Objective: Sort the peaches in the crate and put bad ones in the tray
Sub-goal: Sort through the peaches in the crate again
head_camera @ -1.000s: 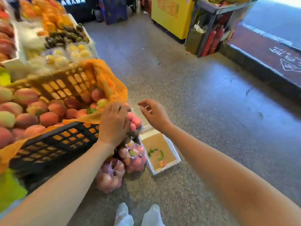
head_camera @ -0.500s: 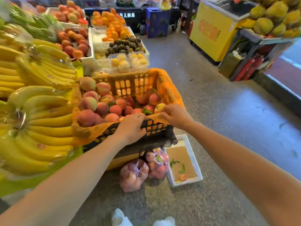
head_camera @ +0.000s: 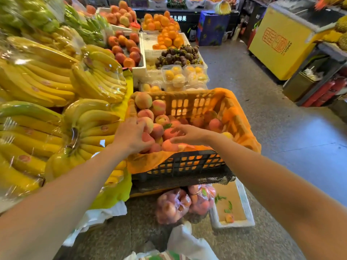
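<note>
Grey speckled stone floor [head_camera: 272,128] runs through an indoor fruit market, with a yellow chest freezer [head_camera: 277,44] at the far right and wrapped bunches of yellow bananas [head_camera: 47,72] on the stall at the left. A black plastic lattice crate lined with an orange sheet [head_camera: 187,163] sits at the stall's near corner, its open top facing up and slightly toward the person. Pink and yellow peaches [head_camera: 143,100] are heaped mainly in its left half. The left hand [head_camera: 131,136] lies over the near-left heap, fingers curled down round a pink-red peach [head_camera: 148,138]. The right hand [head_camera: 189,135] reaches leftward over the near edge, fingers spread and relaxed, thumb resting on another peach; it holds nothing. A white rectangular foam tray [head_camera: 246,203] lies on the floor below the crate's right end. Its long axis runs away from the person and its far end is hidden under the crate. It contains one small peach [head_camera: 229,218] and a few green leaves [head_camera: 228,207]. Two clear bags of peaches [head_camera: 172,205] stand just left of it, touching its side.
</note>
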### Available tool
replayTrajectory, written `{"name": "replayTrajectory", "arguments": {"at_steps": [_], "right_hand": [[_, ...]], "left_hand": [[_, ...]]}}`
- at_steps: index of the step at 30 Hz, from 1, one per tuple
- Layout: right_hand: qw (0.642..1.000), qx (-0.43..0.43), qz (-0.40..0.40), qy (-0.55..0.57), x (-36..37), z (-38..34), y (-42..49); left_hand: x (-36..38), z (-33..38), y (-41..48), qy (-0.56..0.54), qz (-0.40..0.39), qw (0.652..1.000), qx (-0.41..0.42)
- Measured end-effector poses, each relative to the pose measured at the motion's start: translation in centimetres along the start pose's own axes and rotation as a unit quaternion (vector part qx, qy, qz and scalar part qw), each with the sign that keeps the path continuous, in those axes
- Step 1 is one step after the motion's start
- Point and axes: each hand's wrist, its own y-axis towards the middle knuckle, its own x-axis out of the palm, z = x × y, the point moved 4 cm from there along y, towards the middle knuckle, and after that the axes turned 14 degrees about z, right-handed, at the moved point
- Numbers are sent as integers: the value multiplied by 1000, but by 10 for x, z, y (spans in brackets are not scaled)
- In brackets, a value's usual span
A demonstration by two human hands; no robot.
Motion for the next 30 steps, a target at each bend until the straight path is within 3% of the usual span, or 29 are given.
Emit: {"name": "replayTrajectory", "arguments": {"at_steps": [4, 11, 14, 17, 20, 24, 28, 30], "right_hand": [[994, 4, -87, -58, 17, 1, 23], [978, -70, -151, -127, 22, 2, 48], [977, -78, -176, -93, 17, 10, 56], [980, -66, -188, 26, 4, 19, 59], [963, -41, -191, 184, -15, 25, 60], [945, -21, -146, 292, -41, 35, 58], [921, 24, -118, 369, -64, 50, 50], [894, 57, -120, 427, -74, 59, 42]], "left_hand": [[12, -10, -4, 36, -31, 999, -3], [19, -8, 1, 70, -10, 997, -3], [19, -14, 1, -13, 5, 999, -38], [13, -22, -1, -158, 28, 981, -107], [4, -20, 3, -327, 18, 925, -194], [-2, 3, 25, -557, 20, 784, -274], [4, 38, 54, -684, -25, 669, -289], [9, 51, 67, -714, -54, 637, -286]]}}
